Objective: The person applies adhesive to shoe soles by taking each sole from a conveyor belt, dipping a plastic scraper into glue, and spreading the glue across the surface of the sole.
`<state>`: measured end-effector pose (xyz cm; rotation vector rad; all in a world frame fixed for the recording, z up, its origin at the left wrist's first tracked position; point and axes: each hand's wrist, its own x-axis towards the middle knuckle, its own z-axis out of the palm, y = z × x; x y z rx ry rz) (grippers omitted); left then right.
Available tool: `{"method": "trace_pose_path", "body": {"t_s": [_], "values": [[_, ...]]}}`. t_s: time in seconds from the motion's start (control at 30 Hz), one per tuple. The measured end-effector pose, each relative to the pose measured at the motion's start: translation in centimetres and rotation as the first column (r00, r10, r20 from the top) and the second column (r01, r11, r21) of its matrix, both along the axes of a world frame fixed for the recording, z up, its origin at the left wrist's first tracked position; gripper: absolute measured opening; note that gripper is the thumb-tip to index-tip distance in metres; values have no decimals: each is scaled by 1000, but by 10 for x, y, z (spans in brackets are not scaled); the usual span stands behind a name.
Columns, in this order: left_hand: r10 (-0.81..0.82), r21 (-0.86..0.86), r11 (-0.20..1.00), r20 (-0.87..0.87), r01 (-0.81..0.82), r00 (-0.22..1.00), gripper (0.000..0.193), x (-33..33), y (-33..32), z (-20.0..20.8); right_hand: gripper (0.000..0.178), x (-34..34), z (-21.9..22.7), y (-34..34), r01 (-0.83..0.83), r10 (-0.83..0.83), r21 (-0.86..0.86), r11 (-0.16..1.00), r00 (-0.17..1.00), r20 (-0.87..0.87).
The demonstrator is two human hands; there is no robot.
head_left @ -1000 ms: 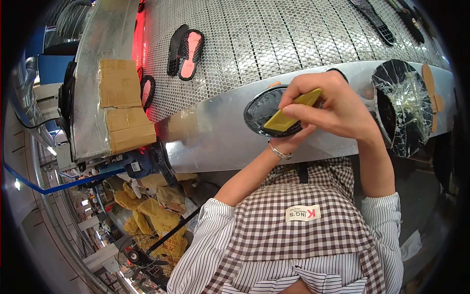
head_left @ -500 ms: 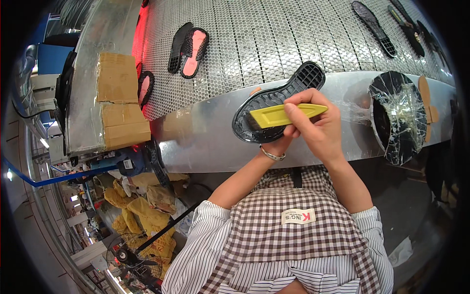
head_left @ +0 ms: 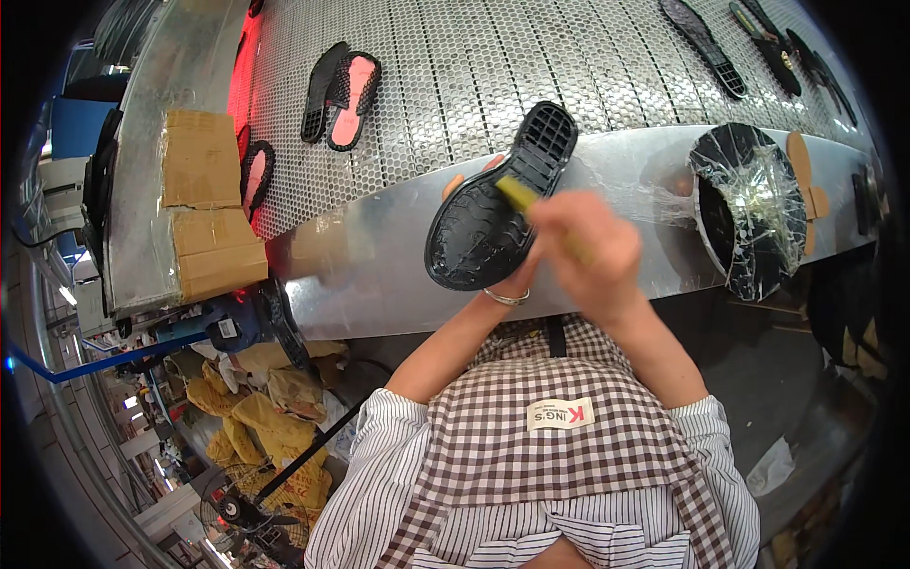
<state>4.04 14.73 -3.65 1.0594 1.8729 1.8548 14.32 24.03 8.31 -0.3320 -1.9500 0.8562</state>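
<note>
Metal bench [head_left: 355, 251]; left hand [head_left: 518, 279], fingers gripping black sole [head_left: 474, 232]; right hand [head_left: 595, 254], blurred, fingers closed round yellow tool [head_left: 515, 192].

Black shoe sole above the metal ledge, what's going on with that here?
A person in a brown-and-white checked cloth apron is at a smooth, silver metal ledge. The left hand holds up a long, black shoe sole, gridded at one end, from beneath. The right hand, blurred, grips a narrow yellow tool over the sole; whether it touches is unclear. To the right, a round, black container with clear, glossy streaks sits on the ledge.
</note>
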Motion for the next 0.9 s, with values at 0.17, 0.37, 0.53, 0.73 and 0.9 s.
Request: {"method": "trace_pose_path", "body": {"t_s": [0.17, 0.37, 0.53, 0.73, 0.9], "values": [[-290, 290, 945, 513, 155, 808, 91, -19, -19, -59, 18, 1, 17, -33, -361, 359, -23, 932, 931, -64], [-49, 132, 990, 85, 38, 995, 94, 0, -1, 58, 8, 0, -10, 18, -76, 95, -442, 894, 995, 21], [-156, 101, 983, 21, 153, 988, 101, -14, -24, 56, 10, 0, -14, 37, 29, -22, -637, 770, 1000, 18], [-167, 57, 986, 232, 158, 958, 99, -60, -99, 60, 9, 7, 3, 17, -30, -6, -617, 786, 998, -57], [-285, 203, 958, 753, 202, 593, 91, -105, -184, 82, 8, 6, -2, 9, -70, 60, -636, 769, 997, -38]]}}
